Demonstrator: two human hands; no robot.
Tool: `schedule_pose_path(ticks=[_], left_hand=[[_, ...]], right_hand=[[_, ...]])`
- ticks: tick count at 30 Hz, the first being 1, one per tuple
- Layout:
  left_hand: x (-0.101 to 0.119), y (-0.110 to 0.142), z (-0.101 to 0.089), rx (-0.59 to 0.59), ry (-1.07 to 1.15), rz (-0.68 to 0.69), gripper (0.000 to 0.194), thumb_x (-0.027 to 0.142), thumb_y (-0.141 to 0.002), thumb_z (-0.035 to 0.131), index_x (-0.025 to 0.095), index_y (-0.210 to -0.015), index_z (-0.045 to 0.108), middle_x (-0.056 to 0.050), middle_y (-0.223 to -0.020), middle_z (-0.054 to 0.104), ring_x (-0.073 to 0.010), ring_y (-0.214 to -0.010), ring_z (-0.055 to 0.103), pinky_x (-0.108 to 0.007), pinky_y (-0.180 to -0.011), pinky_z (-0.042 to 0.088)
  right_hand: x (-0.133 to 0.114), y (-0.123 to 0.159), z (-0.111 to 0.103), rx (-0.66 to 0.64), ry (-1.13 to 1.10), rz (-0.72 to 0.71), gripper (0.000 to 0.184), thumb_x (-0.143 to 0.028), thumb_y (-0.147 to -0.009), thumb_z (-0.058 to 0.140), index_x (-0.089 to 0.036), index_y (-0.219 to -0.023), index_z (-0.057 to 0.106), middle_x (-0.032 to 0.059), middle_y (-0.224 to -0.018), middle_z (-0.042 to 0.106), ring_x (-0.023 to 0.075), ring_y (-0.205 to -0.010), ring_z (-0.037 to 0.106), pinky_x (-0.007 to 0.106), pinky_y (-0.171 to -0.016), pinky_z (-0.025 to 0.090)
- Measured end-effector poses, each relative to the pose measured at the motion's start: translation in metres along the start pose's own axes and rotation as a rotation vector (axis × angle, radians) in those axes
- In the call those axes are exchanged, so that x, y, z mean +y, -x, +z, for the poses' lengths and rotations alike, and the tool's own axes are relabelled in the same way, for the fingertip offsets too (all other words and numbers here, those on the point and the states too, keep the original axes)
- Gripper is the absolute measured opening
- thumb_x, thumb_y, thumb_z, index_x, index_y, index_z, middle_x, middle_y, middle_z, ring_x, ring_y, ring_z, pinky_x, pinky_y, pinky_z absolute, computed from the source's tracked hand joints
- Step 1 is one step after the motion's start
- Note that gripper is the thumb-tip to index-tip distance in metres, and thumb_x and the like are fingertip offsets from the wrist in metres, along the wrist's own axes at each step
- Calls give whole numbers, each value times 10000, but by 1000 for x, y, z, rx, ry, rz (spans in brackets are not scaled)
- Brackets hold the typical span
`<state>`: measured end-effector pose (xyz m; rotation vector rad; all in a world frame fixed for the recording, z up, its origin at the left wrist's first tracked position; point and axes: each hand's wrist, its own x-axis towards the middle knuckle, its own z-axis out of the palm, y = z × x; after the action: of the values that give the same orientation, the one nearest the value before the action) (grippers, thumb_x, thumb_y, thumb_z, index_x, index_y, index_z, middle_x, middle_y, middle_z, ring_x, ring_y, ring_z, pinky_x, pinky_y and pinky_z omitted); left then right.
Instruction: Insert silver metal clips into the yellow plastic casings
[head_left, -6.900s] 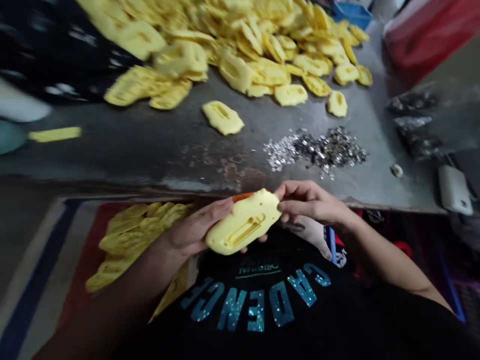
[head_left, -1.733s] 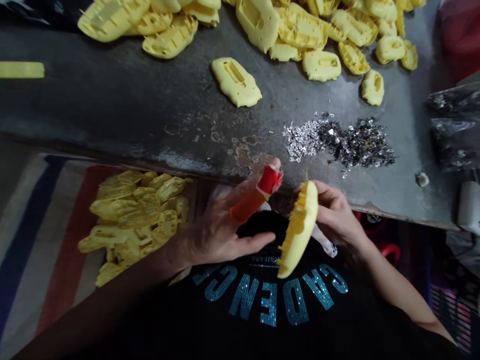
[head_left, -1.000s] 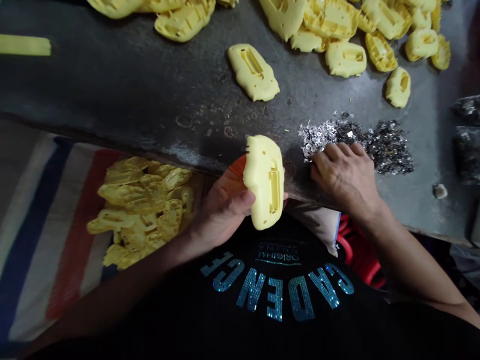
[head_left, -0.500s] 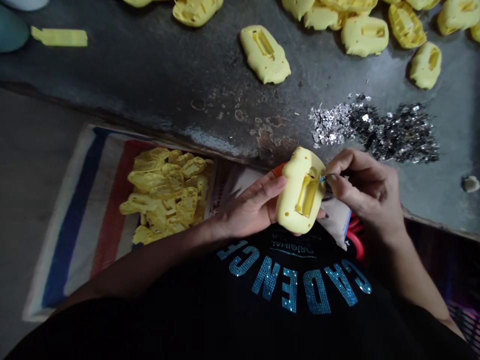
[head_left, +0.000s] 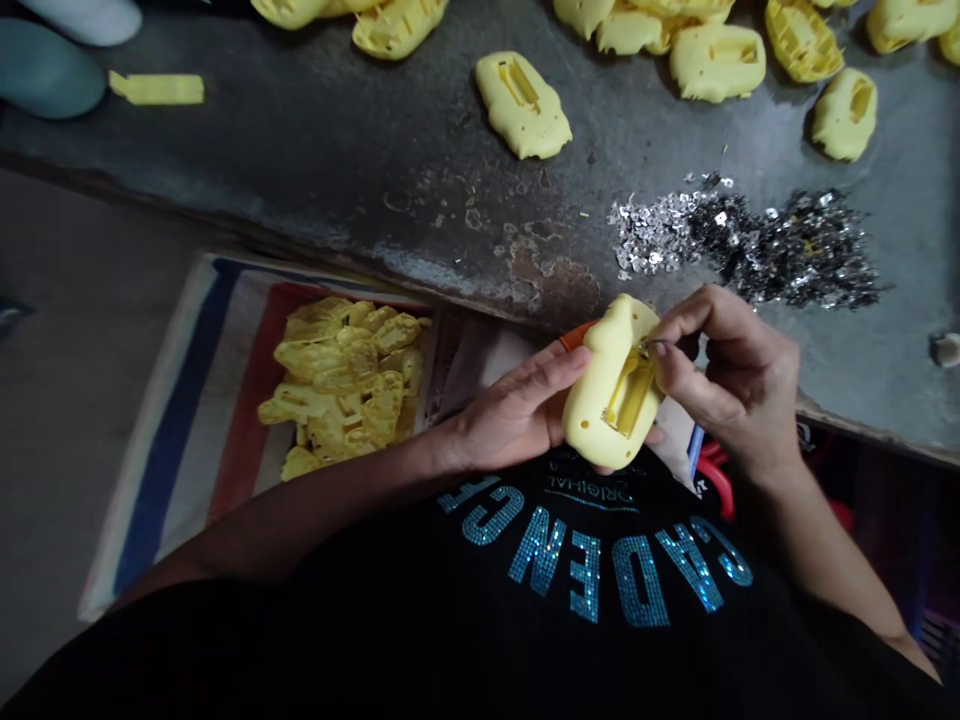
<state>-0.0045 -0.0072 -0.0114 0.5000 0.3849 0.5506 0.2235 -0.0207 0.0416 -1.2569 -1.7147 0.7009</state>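
Observation:
My left hand (head_left: 514, 408) holds a soft-looking yellow moulded plastic part (head_left: 592, 420) against my lap, its long slot (head_left: 628, 393) facing up. An orange finger cover (head_left: 576, 338) shows just past the part's upper edge. My right hand (head_left: 731, 385) pinches a tiny metal piece (head_left: 651, 344) between finger and thumb, right at the slot's edge. The pinched piece is too small to identify. Beyond my right hand lies a heap of small silvery metal pieces (head_left: 742, 250) on the table.
Several yellow moulded parts (head_left: 521, 105) lie on the scarred grey metal table (head_left: 375, 200). More yellow parts (head_left: 337, 385) rest on a striped cloth (head_left: 180, 440) below its edge. A red object (head_left: 716, 482) sits by my right side.
My right hand has moved from the metal heap to the part, now pinching a small piece at its slot. My left hand has turned the part slot-up. The view has shifted slightly.

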Motion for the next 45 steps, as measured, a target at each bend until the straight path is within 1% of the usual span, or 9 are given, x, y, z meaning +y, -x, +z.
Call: schedule_pose_path(ticks=[4, 8, 16, 23, 27, 32, 38, 41, 45], left_hand=[[0, -2, 1, -48, -11, -16, 769, 747, -1051, 831, 348, -1681, 642, -132, -1489, 856, -361, -1157, 917, -432, -833, 779], [-1, -4, 3, -24, -10, 24, 715, 696, -1052, 853, 335, -1640, 665, -132, -1501, 849, -345, -1194, 901, -428, -878, 776], [0, -3, 4, -15, -32, -3, 873, 665, -1037, 888, 406, -1793, 538, -130, -1597, 812, -331, -1141, 910, -322, -701, 744], [1, -4, 2, -54, 9, -31, 881, 705, -1062, 841, 370, -1812, 523, -153, -1495, 849, -355, -1114, 923, -354, -693, 754], [2, -3, 0, -100, 29, -93, 866, 785, -1066, 783, 357, -1786, 566, -173, -1460, 860, -411, -1178, 918, -388, -717, 766], [2, -2, -1, -122, 30, -121, 886, 813, -1065, 758, 342, -1793, 575, -191, -1559, 823, -448, -1273, 892, -449, -795, 795], [1, -2, -1, -149, 36, -100, 892, 800, -1068, 773, 308, -1789, 587, -219, -1584, 804, -460, -1312, 877, -425, -780, 796], [1, -3, -2, -171, 48, -97, 892, 799, -1061, 790, 309, -1779, 588, -211, -1546, 823, -422, -1222, 908, -388, -755, 783], [-1, -2, 2, -117, 21, -65, 891, 772, -1055, 820, 331, -1785, 561, -182, -1492, 845, -368, -1092, 930, -351, -708, 758]], right_hand=[[2, 2, -2, -4, 120, -86, 180, -155, -1018, 738, -292, -935, 657, -7, -870, 693, 199, -769, 620, 407, -751, 515], [3, 4, -5, -5, 229, -143, 164, -154, -1003, 730, -289, -961, 647, -9, -880, 716, 207, -792, 656, 417, -786, 487], [2, 8, -3, -9, 379, -169, 141, -194, -1017, 734, -290, -969, 643, 12, -905, 762, 224, -801, 678, 425, -760, 465], [-7, 15, -11, -18, 416, -132, 78, -258, -1102, 827, -318, -1081, 781, 19, -977, 835, 242, -805, 744, 481, -845, 473], [-7, 20, -16, 16, 435, -147, 183, -211, -1112, 822, -376, -1191, 821, 8, -1110, 880, 280, -918, 799, 514, -896, 510], [-3, 26, -18, 4, 492, -263, 255, -236, -1125, 817, -401, -1315, 858, 31, -1162, 876, 265, -931, 791, 506, -865, 496], [1, 32, -16, -9, 571, -351, 320, -191, -1123, 798, -381, -1377, 843, 38, -1177, 883, 241, -879, 757, 489, -851, 483], [2, 33, -16, 34, 532, -357, 299, -194, -1106, 828, -374, -1340, 871, 33, -1147, 879, 233, -864, 765, 475, -829, 515], [5, 21, -22, 48, 249, -157, 295, -229, -1065, 884, -366, -1325, 895, 56, -1180, 859, 280, -1070, 808, 465, -888, 628]])
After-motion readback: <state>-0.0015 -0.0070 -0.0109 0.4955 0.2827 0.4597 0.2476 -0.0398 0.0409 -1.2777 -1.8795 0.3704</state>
